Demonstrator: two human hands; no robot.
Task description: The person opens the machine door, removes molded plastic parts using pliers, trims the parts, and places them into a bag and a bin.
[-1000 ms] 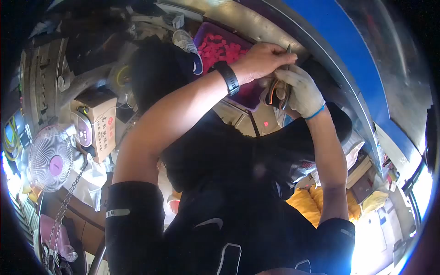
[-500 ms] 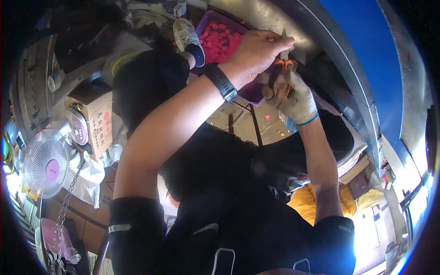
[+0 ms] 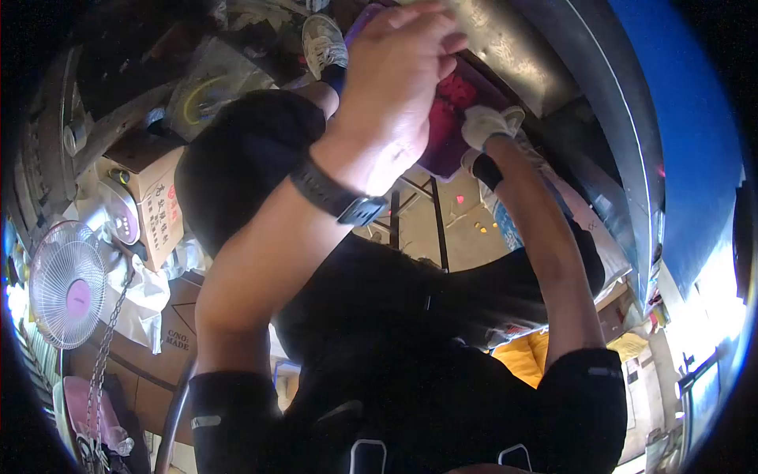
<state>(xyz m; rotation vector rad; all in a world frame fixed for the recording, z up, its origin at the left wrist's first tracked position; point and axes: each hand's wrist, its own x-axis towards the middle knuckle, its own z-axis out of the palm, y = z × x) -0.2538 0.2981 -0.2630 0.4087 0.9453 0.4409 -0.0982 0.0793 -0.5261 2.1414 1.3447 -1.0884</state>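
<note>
My left hand (image 3: 395, 79), bare and with a black watch (image 3: 339, 193) on its wrist, is raised close to the camera over the purple bin (image 3: 442, 162). Its fingers are smeared by motion at the top edge, so anything in them cannot be made out. Farther right, my right hand (image 3: 485, 128) wears a white glove and is beside the bin's right side. The glove looks curled closed, and what it holds is hidden. Bright pink pieces (image 3: 456, 91) lie inside the bin, partly covered by my left hand.
A worn metal surface (image 3: 513, 47) and a curved blue panel (image 3: 671, 103) stand at the upper right. To the left are a cardboard box (image 3: 154, 205), a fan (image 3: 69, 288) and a hanging chain (image 3: 103, 355). A shoe (image 3: 322, 43) rests beside the bin.
My hands have moved apart: the left came up closer to the camera, the right moved away toward the bin. The orange-handled pliers in my right hand are no longer visible.
</note>
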